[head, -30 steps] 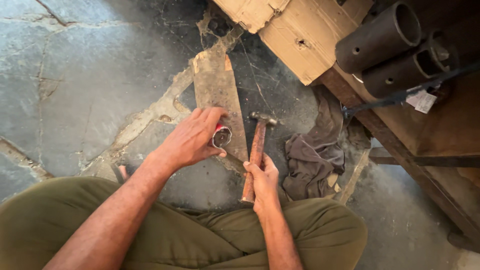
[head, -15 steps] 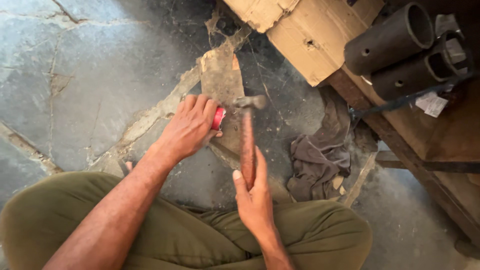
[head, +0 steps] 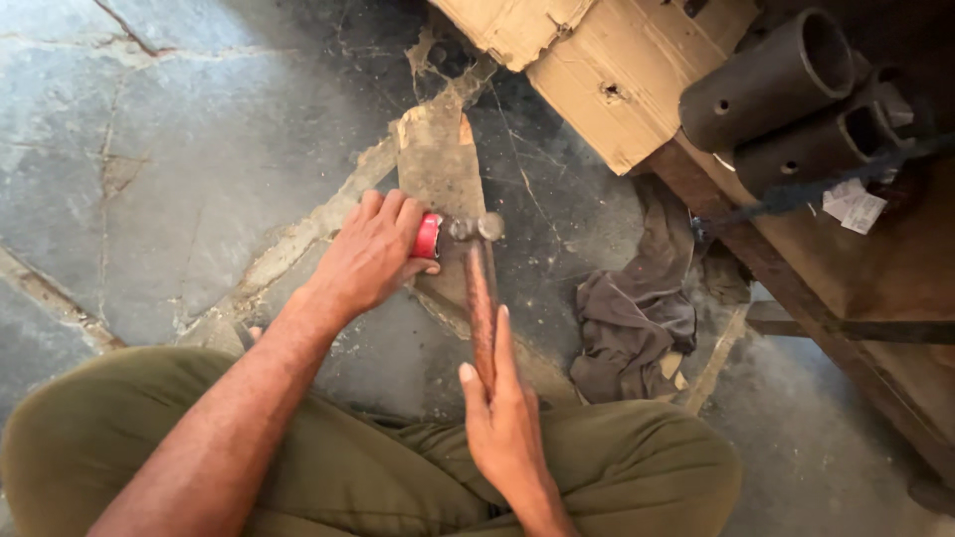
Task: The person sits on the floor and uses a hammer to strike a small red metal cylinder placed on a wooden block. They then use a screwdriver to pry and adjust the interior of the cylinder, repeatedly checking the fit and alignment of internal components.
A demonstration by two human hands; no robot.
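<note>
My right hand (head: 502,423) grips the wooden handle of a steel-headed hammer (head: 477,283). Its head rests against a small red cylindrical part (head: 428,237), which my left hand (head: 370,254) pinches on the worn wooden block (head: 438,164) beyond.

A torn brown cardboard box (head: 597,70) sits at the top of the view on the stone floor, its ragged flap hanging over the upper edge and one small hole punched in its side. It leans against a wooden bench at the right, just beside two dark metal pipes. A small white paper tag (head: 854,206) hangs near the pipe ends at the far right, seemingly tied on with dark cord, though the view is too dim to be sure.
</note>
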